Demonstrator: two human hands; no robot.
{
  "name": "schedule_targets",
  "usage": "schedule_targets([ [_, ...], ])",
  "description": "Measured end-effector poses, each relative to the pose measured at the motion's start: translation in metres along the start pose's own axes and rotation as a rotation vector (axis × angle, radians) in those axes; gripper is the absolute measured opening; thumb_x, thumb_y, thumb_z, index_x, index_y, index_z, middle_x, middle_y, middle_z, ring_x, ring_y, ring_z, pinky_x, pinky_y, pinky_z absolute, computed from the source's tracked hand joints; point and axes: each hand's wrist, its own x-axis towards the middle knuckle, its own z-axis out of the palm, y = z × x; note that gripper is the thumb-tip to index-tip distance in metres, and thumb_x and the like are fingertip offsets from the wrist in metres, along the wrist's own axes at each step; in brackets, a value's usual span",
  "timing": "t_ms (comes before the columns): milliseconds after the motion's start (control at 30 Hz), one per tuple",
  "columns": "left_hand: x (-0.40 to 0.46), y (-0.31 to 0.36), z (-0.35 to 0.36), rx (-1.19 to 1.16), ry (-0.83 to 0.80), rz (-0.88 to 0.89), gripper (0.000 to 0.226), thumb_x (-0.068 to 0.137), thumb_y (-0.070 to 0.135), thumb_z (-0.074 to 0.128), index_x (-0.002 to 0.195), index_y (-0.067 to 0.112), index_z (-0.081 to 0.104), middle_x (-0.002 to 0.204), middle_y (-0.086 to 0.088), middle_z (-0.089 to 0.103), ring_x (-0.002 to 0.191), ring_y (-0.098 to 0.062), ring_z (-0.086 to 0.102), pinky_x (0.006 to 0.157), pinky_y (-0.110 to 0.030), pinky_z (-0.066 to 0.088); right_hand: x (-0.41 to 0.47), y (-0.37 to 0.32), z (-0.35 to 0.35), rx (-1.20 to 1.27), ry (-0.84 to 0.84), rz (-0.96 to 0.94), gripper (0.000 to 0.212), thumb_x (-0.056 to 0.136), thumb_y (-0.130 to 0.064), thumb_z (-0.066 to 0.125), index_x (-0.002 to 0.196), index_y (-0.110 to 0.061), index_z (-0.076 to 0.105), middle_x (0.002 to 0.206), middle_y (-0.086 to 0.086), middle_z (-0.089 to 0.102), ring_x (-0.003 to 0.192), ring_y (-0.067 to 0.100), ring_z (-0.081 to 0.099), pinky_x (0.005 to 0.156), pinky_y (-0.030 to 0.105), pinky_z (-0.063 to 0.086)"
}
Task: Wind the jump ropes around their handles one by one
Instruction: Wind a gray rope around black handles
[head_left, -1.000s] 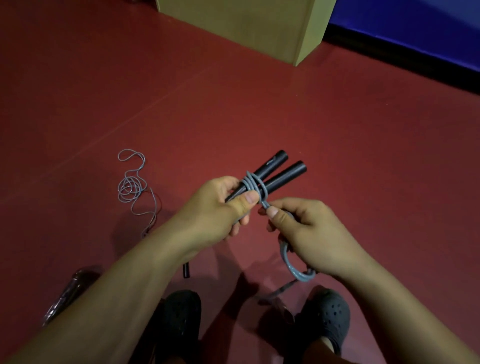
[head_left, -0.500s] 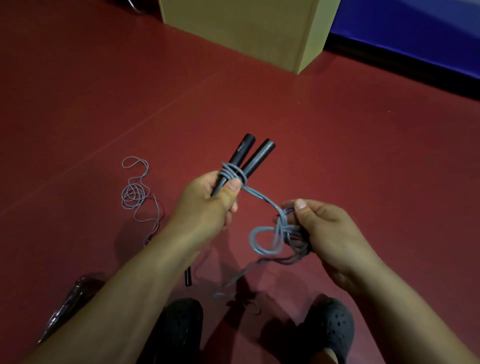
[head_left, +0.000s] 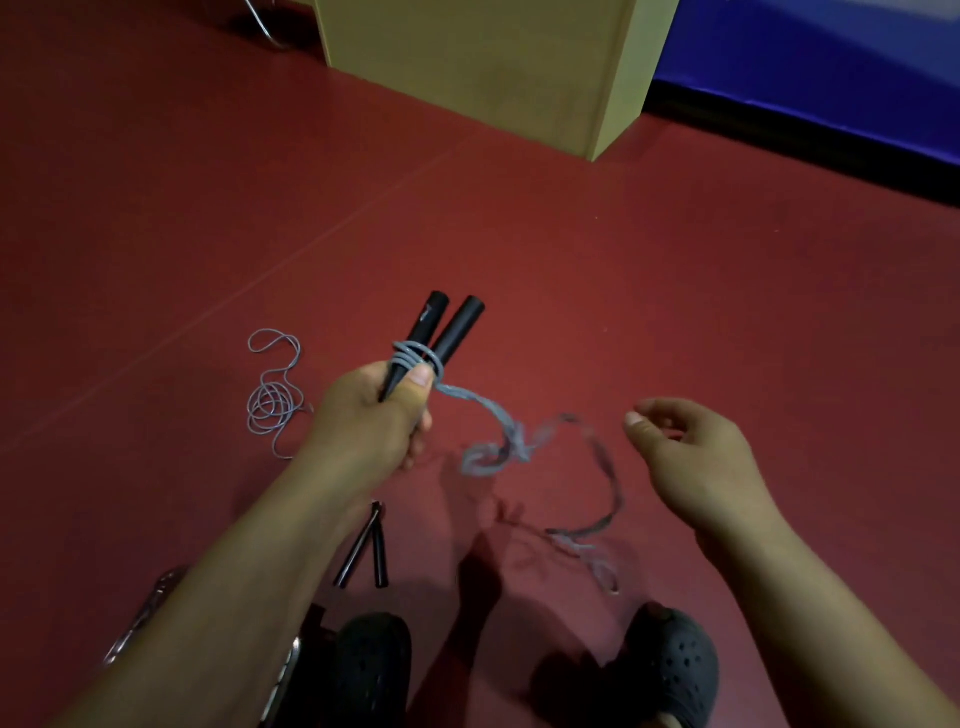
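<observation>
My left hand (head_left: 379, 410) grips two black handles (head_left: 447, 325) held side by side, pointing up and away. A few turns of grey rope (head_left: 415, 356) wrap them just above my thumb. The loose grey rope (head_left: 498, 441) trails from the handles to the right, blurred, and drops toward the floor near my right foot. My right hand (head_left: 691, 447) hovers to the right with fingers loosely curled and nothing in it. A second jump rope lies on the floor: its grey cord (head_left: 272, 395) at left and its black handles (head_left: 366, 545) under my left forearm.
A tan box (head_left: 493, 67) stands on the red floor ahead. A blue mat (head_left: 831, 73) runs along the far right. My black clogs (head_left: 670, 670) are at the bottom. A shiny plastic wrapper (head_left: 140, 618) lies at lower left.
My right hand let go of the bunched rope and moved right, empty. The rope fell loose and is swinging. My left hand kept the handles and tilted them more upright.
</observation>
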Motion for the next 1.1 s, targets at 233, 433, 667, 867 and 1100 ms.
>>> schedule_targets([
  [233,-0.017,0.005,0.016,-0.057,-0.212,-0.029,0.036,0.102,0.024,0.050,0.070,0.009,0.056,0.048,0.006,0.053,0.041,-0.010,0.045,0.040,-0.019,0.037,-0.019,-0.020,0.016,0.181,-0.181,-0.132,0.019,0.096,-0.024,0.059,0.112,-0.020,0.070,0.104,-0.010,0.070,0.093,-0.002,0.063,0.088,0.019,0.046],
  [433,-0.026,0.010,0.027,-0.220,-0.450,-0.053,0.030,0.101,0.026,0.048,0.082,0.005,0.058,0.063,-0.004,0.055,0.046,-0.012,0.045,0.045,-0.023,0.038,-0.033,-0.025,0.024,0.234,-0.375,-0.236,0.022,0.100,-0.019,0.051,0.108,-0.025,0.071,0.102,-0.017,0.073,0.098,-0.010,0.062,0.088,0.010,0.044],
  [667,-0.027,0.017,0.028,-0.401,-0.456,-0.160,0.027,0.097,0.032,0.050,0.082,0.011,0.058,0.062,0.000,0.054,0.046,-0.010,0.043,0.042,-0.019,0.037,-0.040,-0.032,0.022,0.262,-0.487,-0.238,0.033,0.101,-0.036,0.046,0.093,-0.013,0.068,0.092,0.012,0.072,0.082,0.019,0.065,0.081,0.035,0.050],
  [867,-0.020,0.015,0.025,-0.343,-0.321,-0.152,0.028,0.100,0.030,0.051,0.083,0.011,0.062,0.062,-0.001,0.057,0.046,-0.010,0.046,0.043,-0.021,0.038,-0.038,-0.034,0.017,0.278,-0.535,-0.134,0.009,0.095,-0.024,0.062,0.097,-0.015,0.064,0.059,-0.006,0.050,0.051,0.010,0.041,0.050,0.023,0.039],
  [1100,-0.003,0.012,0.009,-0.291,-0.044,-0.148,0.034,0.102,0.030,0.051,0.078,0.008,0.062,0.060,-0.004,0.054,0.041,-0.010,0.045,0.039,-0.020,0.037,-0.025,-0.024,0.002,-0.280,-0.456,-0.113,0.034,0.088,-0.038,0.067,0.069,-0.010,0.059,0.057,0.009,0.064,0.048,0.012,0.049,0.051,0.027,0.040],
])
